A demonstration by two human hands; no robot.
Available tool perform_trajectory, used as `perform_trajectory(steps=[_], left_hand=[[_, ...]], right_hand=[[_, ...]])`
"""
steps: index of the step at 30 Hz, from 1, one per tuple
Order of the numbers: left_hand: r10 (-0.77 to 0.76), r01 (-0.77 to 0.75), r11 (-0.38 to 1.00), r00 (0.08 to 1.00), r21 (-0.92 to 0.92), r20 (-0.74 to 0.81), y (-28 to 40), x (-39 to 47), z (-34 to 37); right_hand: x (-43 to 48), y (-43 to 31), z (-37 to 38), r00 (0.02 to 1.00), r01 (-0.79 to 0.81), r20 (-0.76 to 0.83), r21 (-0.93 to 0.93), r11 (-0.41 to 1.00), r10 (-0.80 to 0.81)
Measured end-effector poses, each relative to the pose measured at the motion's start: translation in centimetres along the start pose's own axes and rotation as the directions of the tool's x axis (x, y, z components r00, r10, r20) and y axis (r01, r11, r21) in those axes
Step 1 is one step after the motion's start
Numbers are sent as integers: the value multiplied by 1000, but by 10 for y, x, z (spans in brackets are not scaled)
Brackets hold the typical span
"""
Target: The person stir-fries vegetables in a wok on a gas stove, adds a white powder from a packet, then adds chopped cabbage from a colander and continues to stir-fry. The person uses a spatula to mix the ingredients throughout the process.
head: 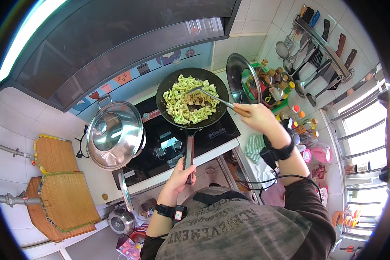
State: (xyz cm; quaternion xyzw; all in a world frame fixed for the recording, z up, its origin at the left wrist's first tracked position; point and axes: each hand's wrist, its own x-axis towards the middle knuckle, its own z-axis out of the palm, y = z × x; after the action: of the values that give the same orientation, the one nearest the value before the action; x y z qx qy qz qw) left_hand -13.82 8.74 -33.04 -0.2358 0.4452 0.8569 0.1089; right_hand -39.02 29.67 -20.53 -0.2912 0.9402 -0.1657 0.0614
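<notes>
My left hand (179,177) grips the long handle (189,152) of a dark frying pan (162,109), which rests on the right part of a black glass cooktop (152,143). Pieces of pale green cauliflower (175,110) lie in a rough ring in the pan, with a bare patch of pan near the middle. In my right hand (258,118) is the wooden grip of a metal spatula (216,98). The spatula's head reaches into the far side of the cauliflower and is partly hidden by it.
Left of the pan stands a lidded steel pan (134,122), its handle towards me. A glass lid (237,70) leans upright behind the right side, beside bottles (274,78) in a green tray. Knives and ladles hang on a wall rack (325,45). A range hood (133,42) overhangs the cooktop.
</notes>
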Motion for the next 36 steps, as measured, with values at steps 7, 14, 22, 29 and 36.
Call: perform_trajectory(steps=[7, 14, 22, 29, 36], left_hand=[[3, -3, 1000, 1000, -8, 6, -2, 1, -2], [6, -6, 1000, 1000, 15, 5, -1, 0, -1], [-5, 5, 1000, 1000, 24, -3, -1, 1, -2], [-4, 4, 1000, 1000, 27, -8, -2, 2, -3], [12, -13, 1000, 1000, 9, 20, -2, 3, -4]], right_hand=[[-21, -14, -19, 992, 47, 120, -130, 990, -31], [-27, -5, -22, 978, 118, 187, -166, 979, -87], [-41, 4, -59, 990, 92, 125, -198, 976, -68], [-4, -15, -32, 983, 123, 149, -107, 987, -106], [-24, 1, -101, 970, 145, 239, -386, 911, -53]])
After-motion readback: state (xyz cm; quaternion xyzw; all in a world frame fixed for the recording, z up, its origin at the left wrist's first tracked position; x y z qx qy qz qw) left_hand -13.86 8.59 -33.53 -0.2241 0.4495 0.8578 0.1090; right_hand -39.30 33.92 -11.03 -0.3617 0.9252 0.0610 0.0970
